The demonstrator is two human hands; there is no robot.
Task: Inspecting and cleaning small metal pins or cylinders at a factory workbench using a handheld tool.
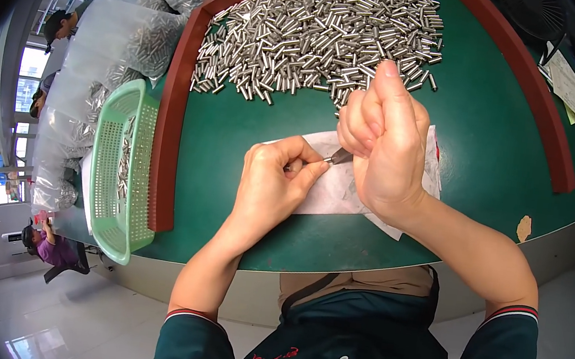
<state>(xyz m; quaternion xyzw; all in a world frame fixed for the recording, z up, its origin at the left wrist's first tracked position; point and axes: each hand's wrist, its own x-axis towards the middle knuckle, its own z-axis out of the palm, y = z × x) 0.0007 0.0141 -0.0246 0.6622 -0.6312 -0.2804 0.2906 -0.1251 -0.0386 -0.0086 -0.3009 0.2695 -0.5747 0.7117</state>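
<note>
My left hand (270,177) pinches a small silver metal pin (328,161) between thumb and fingertips. Closed in a fist with the thumb raised, my right hand (389,138) grips a tool with a dark, narrow tip (341,157). That tip meets the pin's end, or lies very close to it; the rest of the tool is hidden in the fist. Beneath both hands a wrinkled whitish sheet (332,196) lies on the green tabletop (229,126). Just beyond them spreads a large heap of similar metal pins (319,36).
Red-brown wooden rails (170,129) border the work area. Left of them stands a light green basket (142,183) holding some pins, beside clear bags (149,48) of metal parts. A black fan (534,16), papers (570,88) and a tan scrap (524,228) lie rightward. People (53,245) are far left.
</note>
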